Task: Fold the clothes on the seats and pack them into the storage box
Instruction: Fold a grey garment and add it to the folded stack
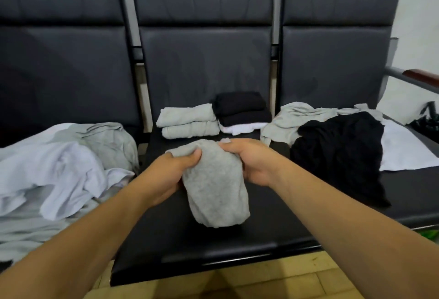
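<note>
Both forearms reach in from the bottom edge over the middle seat. My left hand and right hand each grip the top end of a grey garment, thumbs on top and fingers curled under. The garment is bunched into a narrow folded bundle. It hangs down between my hands, its lower end near or on the seat cushion, can't tell which.

Progress, judged from the layout:
- Done: two folded grey pieces are stacked at the back of the middle seat. Just beside them on the right is a folded black stack, sitting on a folded white piece.
- In hand: the grey garment, mid-fold, probably close to ready for the grey stack.
- Left: a loose heap of white and grey clothes on the left seat. On the right seat, a crumpled grey top, a crumpled black garment partly over it, and a white piece lying flat but unfolded.
- Not started: packing. No storage box is in view and nothing is visibly packed, so all folded items wait on the seat.

Rough call: under halfway through the folding, packing stage untouched.
</note>
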Demonstrator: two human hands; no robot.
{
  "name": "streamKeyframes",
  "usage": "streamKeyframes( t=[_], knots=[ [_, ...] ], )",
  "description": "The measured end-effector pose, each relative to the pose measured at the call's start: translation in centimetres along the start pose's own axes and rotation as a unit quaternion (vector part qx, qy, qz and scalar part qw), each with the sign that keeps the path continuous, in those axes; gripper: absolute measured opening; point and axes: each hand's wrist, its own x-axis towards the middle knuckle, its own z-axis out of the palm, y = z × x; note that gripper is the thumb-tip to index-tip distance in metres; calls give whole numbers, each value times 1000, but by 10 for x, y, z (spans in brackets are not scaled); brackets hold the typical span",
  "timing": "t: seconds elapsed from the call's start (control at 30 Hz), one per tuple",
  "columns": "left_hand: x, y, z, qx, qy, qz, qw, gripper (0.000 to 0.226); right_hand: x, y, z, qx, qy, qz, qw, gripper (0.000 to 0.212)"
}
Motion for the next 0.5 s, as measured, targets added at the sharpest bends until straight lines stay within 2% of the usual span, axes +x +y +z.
streamKeyframes(
  t=[0.07, 0.13, 0.23, 0.3, 0.4, 0.5],
  knots=[
    [4, 3, -9, -3, 3, 7, 1000, 32, 4, 0, 1, 4, 16, -43, 999, 31],
    [5, 7, -20, -23, 14, 26, 999, 36, 7, -4, -1, 96, 10, -76, 992, 42],
    [7, 13, -33, -40, -5, 65, 997, 38, 4, -9, -7, 244, -35, -98, 964, 53],
    [8, 15, -38, -41, -12, 85, 995, 36, 2, -9, -7, 291, -69, -93, 950, 43],
    [11, 14, -42, -30, 3, 90, 996, 37, 1, -7, -2, 302, -70, -82, 947, 33],
    [13, 10, -51, 46, 83, 100, 990, 33, 1, -11, 5, 283, -71, -65, 954, 17]
  ],
)
